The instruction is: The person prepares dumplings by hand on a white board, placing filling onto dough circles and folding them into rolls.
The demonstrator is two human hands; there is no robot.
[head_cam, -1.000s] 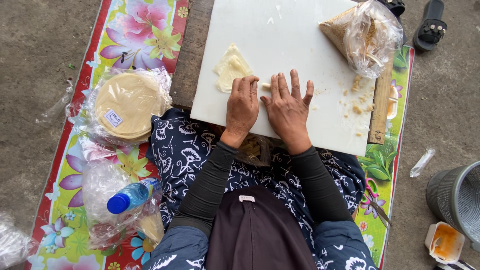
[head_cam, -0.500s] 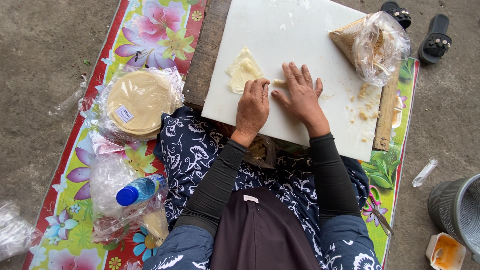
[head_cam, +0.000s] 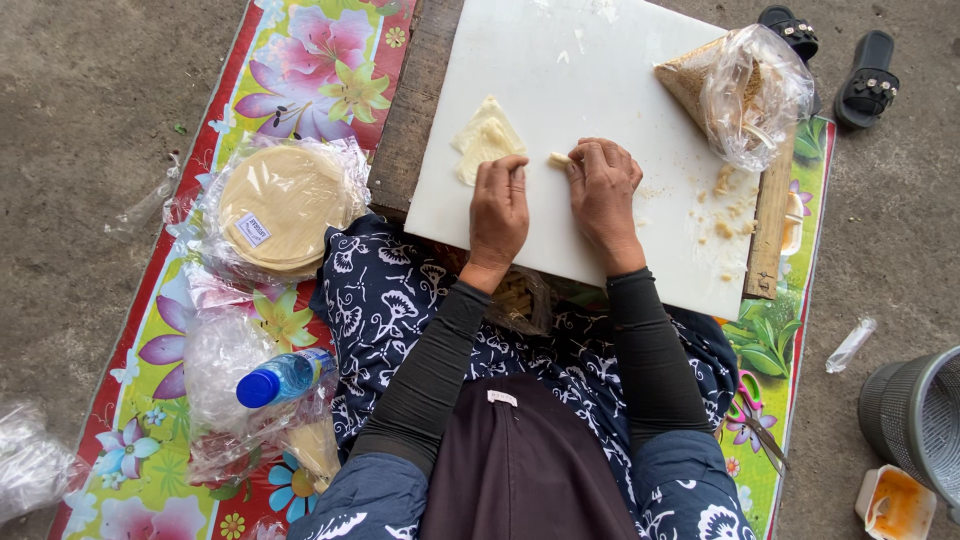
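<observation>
Head view: a white cutting board lies across a wooden plank at upper centre of the frame, its near edge over the person's lap; the left hand rests palm down at the board's lower left, fingers curled and held together, fingertips just beside a folded pale wrapper; the right hand sits close to its right, fingers bunched and pinching a small rolled piece of dough; the two hands are near each other but apart; open board surface extends above both hands to the top edge of the frame, and a narrower bare strip runs along the board's lower right; crumbs are scattered at the right side of the board, near the right edge; a clear plastic bag of brown filling occupies the upper right corner of the board and limits room there; left of the plank, on a flowered mat, a bagged stack of round wrappers lies just off the board's left edge; a blue-capped bottle lies among plastic bags at lower left; black sandals stand on the concrete at upper right; a grey basket and a small tray sit at lower right, well apart from the board.
</observation>
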